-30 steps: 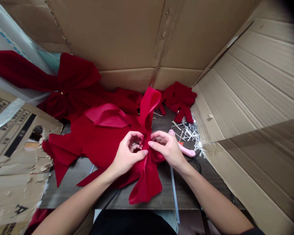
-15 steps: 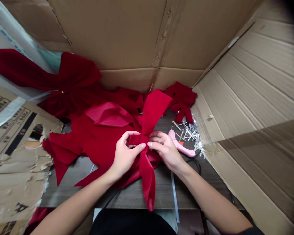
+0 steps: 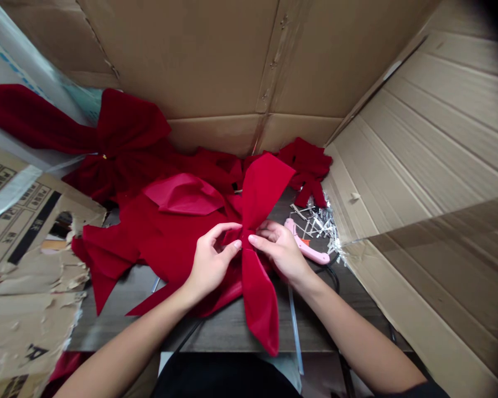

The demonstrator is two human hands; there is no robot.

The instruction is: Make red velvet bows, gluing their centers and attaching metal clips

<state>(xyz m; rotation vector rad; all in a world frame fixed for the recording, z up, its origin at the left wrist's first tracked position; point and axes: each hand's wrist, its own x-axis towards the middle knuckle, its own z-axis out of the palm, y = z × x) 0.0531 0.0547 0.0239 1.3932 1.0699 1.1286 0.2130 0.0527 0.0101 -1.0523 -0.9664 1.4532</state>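
Both my hands work at the pinched centre of a red velvet bow (image 3: 247,235), whose wide loops stand up and down in the view. My left hand (image 3: 211,260) grips the gathered middle from the left, and my right hand (image 3: 280,251) pinches it from the right. The upper loop (image 3: 265,188) and lower loop (image 3: 259,304) lie flat. Just right of my right hand lies a pink glue gun (image 3: 305,246), with a thin clear glue stick (image 3: 294,326) below it. Under my left forearm spreads a larger red velvet piece (image 3: 149,243).
A dark red velvet bow (image 3: 116,132) and a smaller red bundle (image 3: 307,166) lie behind on the dark wooden table (image 3: 232,331). Silvery metal bits (image 3: 315,224) sit at right. Cardboard walls (image 3: 216,61) surround the table, with torn cardboard (image 3: 25,309) at left.
The upper loop has opened from a narrow fold into a wide flat band, and the lower loop has lengthened. My fingers have closed in on the bow's centre.
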